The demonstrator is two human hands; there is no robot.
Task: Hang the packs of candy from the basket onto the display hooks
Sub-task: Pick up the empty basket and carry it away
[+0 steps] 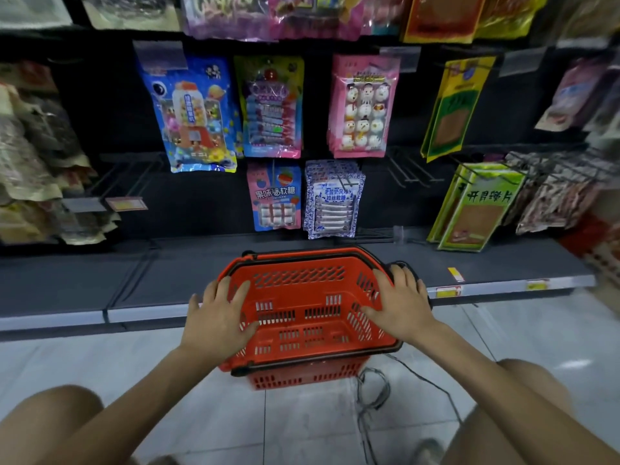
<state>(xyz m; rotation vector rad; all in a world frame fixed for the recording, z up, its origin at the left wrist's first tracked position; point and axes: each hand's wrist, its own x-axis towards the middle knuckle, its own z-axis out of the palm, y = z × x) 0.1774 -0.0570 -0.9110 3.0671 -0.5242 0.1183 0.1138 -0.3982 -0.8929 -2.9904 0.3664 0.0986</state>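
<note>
Palms spread flat, my left hand (218, 317) and right hand (399, 303) press the rims of the red slotted plastic basket (298, 273), lower centre. It looks empty, with candy packs (273, 196) hanging above. Best to steady it and check the corners.

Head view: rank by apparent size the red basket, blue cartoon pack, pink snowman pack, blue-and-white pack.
1. red basket (nearest the camera)
2. blue cartoon pack
3. pink snowman pack
4. blue-and-white pack
</note>
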